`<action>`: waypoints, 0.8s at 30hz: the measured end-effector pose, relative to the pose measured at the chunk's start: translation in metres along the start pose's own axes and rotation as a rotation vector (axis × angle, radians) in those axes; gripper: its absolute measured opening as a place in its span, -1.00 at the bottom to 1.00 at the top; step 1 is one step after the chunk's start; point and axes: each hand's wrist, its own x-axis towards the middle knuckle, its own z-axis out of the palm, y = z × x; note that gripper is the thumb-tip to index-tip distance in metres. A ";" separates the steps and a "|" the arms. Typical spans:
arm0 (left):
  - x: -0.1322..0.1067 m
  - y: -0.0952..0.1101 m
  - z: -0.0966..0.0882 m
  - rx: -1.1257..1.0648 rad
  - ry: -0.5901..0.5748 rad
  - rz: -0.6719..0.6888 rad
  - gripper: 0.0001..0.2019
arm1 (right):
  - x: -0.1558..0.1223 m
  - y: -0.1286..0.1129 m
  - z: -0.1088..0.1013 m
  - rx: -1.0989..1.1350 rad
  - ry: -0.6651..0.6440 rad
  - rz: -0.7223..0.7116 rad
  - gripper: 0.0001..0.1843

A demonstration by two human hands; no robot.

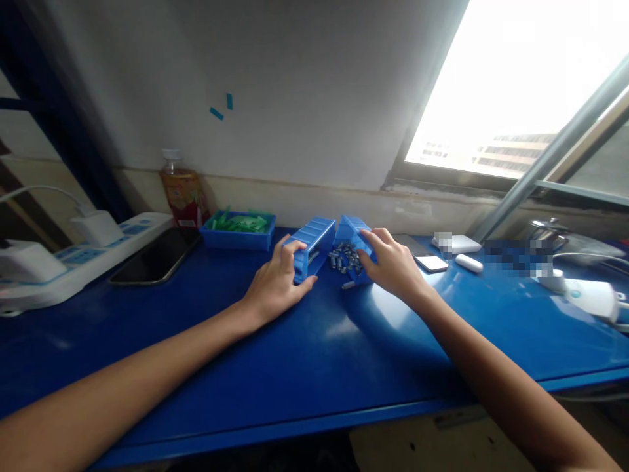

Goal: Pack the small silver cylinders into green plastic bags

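My left hand [275,282] is closed round the near end of a blue plastic bin [313,233], which is tipped on its side with its opening facing right. A few metal pieces show inside it. My right hand [396,263] grips a second blue bin [351,226], tilted with its opening to the left; the fingers partly cover it. Between the two bins lie several small shiny metal cylinders [344,257], heaped at the right bin's mouth. One loose metal cylinder [348,285] rests nearer to me on the blue table [304,373].
Behind left stands a blue tray [236,240] of green pieces, beside a drink bottle [183,193]. A dark phone [154,257] and a white power strip [98,259] lie at left. On the right are a white case [468,263] and a white plug adapter [590,298].
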 end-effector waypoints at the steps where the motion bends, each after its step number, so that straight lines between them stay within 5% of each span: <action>1: 0.000 0.000 -0.001 0.012 -0.003 -0.025 -0.43 | -0.001 -0.001 -0.003 -0.017 -0.021 0.004 -0.54; 24: 0.003 0.015 -0.017 0.417 -0.044 0.005 -0.41 | -0.005 0.004 -0.009 -0.009 -0.077 -0.029 -0.51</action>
